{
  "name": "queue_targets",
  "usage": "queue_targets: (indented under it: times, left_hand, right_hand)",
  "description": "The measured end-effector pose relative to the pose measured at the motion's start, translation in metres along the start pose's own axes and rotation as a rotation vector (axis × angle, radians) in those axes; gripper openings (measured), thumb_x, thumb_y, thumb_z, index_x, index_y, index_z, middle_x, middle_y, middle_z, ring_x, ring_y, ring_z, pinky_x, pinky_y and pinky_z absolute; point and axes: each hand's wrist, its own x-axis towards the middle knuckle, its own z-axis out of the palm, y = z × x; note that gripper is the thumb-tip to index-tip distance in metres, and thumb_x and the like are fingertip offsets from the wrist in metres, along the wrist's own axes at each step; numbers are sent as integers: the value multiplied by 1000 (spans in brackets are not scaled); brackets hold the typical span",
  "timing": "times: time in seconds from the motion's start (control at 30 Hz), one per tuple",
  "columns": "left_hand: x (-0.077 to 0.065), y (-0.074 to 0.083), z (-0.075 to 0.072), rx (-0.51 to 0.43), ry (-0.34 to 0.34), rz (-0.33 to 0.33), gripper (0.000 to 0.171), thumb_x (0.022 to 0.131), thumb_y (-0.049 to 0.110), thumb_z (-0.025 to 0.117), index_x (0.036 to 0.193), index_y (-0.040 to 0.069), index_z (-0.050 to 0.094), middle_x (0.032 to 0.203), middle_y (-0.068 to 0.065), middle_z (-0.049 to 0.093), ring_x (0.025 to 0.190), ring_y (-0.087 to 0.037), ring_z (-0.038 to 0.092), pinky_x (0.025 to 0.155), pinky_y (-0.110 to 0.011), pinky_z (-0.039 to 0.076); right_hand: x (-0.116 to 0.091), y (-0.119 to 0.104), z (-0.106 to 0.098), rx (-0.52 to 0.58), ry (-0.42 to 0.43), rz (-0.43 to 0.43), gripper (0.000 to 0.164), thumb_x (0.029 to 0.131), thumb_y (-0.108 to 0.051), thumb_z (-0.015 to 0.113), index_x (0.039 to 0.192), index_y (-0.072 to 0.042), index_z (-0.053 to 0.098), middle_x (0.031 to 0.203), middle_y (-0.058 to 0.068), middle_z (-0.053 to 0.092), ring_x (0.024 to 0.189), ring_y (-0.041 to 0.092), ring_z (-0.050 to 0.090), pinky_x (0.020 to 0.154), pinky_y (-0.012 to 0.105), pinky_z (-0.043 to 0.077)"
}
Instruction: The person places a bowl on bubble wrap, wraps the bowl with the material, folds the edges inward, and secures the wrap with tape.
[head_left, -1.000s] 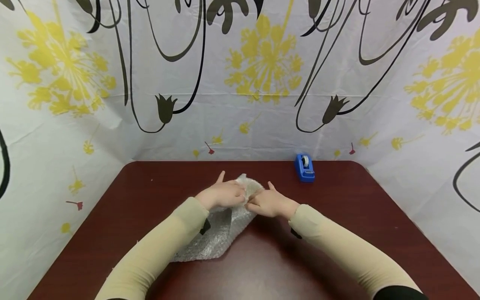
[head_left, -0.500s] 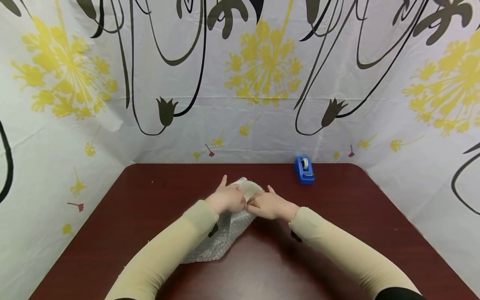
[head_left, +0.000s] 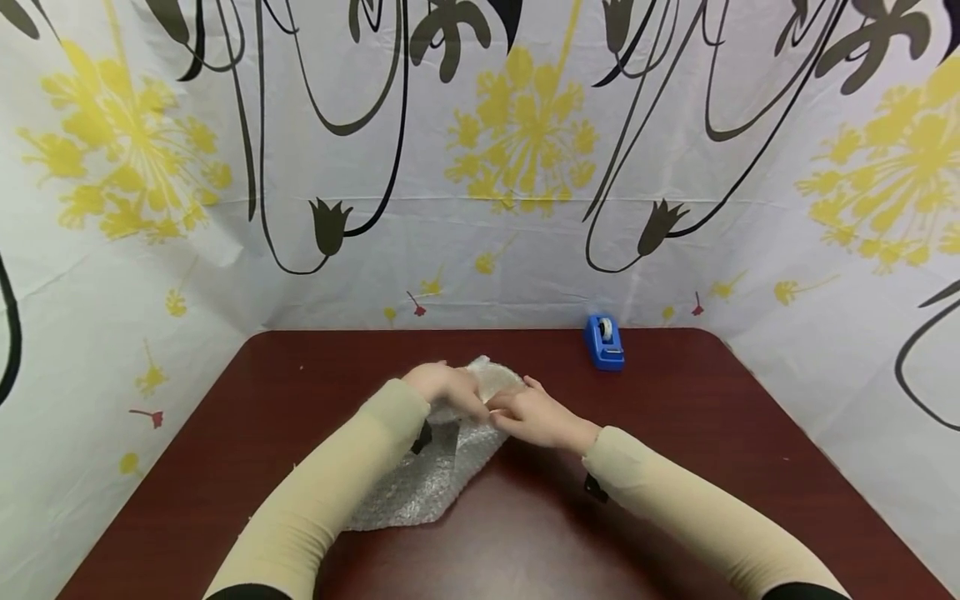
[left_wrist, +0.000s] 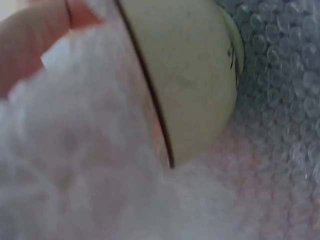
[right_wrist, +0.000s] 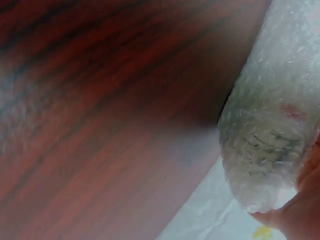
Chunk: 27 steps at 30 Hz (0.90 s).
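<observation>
At the far left, a white sheet [head_left: 82,300] printed with yellow flowers and dark stems hangs beside the dark red-brown counter [head_left: 187,500] and runs along its back. Your left sleeve [head_left: 322,483], cream with a black end, reaches in over the counter and across part of the bubble wrap [head_left: 416,496], which lies spread in front of you, its near corner flat.

Your left hand [head_left: 450,390] is over the far part of the wrap, its fingers pointing down toward your right hand; they are blurred, so you cannot tell whether they hold anything. In the left wrist view, a cream bowl [left_wrist: 185,80] with a brown rim lies among the wrap: bubbles sit against its foot, and a crumpled layer covers part of its mouth. Small dark marks near the foot are too blurred to read.

Just to the right, your right hand [head_left: 542,417] has its fingers bent, clamped on the wrap at the bowl's edge. The right wrist view shows dark strokes and a red patch through the bubbles, too veiled to make out as writing. Your right sleeve [head_left: 697,500] stretches back toward you. Beyond that hand, well apart from the wrap near the counter's back edge, stands a blue tape dispenser [head_left: 604,343] with a pale roll; a small light mark on its front is too small to read.
</observation>
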Motion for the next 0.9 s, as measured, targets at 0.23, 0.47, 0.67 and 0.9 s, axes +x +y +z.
queue_targets:
  times: [0.23,0.47,0.67,0.9]
  left_hand:
    - [0,-9,0,-345,-134,-15,81,79,32,68,146,-1,35,150,-12,32,137,-23,30,108,-37,32]
    - [1,-19,2,-249,-143,44,67,84,32,61,145,8,46,161,-9,7,147,-25,0,117,-43,14]
    - [0,-23,1,-172,-149,79,61,87,35,56,144,14,48,162,-7,7,148,-24,0,117,-45,13]
    - [0,-27,3,-84,-97,161,43,87,34,50,122,14,64,160,-12,15,148,-26,2,116,-46,13]
  right_hand:
    - [-1,-2,-4,71,-77,-27,27,99,-18,49,114,-18,70,111,-10,68,109,11,59,108,67,10]
    - [0,-3,-5,56,-179,-41,36,92,-22,50,123,-19,68,119,-14,64,110,6,58,106,69,6]
    - [-1,-5,-2,-87,-208,-67,49,82,-33,67,130,-22,63,127,-12,60,116,8,55,104,73,6]
    - [5,-10,-1,-201,-222,-65,55,79,-41,71,129,-20,63,129,-8,60,121,12,53,103,73,12]
